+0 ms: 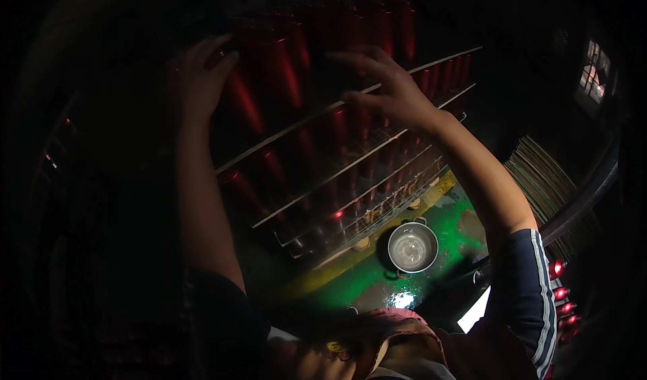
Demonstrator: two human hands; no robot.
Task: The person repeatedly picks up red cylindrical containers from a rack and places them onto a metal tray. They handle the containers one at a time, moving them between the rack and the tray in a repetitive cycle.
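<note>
Near bare hands (399, 97), glossy red cylinders (286, 76)

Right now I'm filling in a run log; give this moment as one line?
left hand: beside red tubes, hold unclear | right hand: open near tubes | metal pot: on green floor

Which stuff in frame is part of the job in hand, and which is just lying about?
Likely in the job:
- left hand, at a tall red piece; contact unclear
- right hand, open, over the rack
- tiered rack holding red pieces

Apparently just about:
- two-handled metal pot, on the green floor
- thin rods, at right
- shiny red items, lower right
</note>
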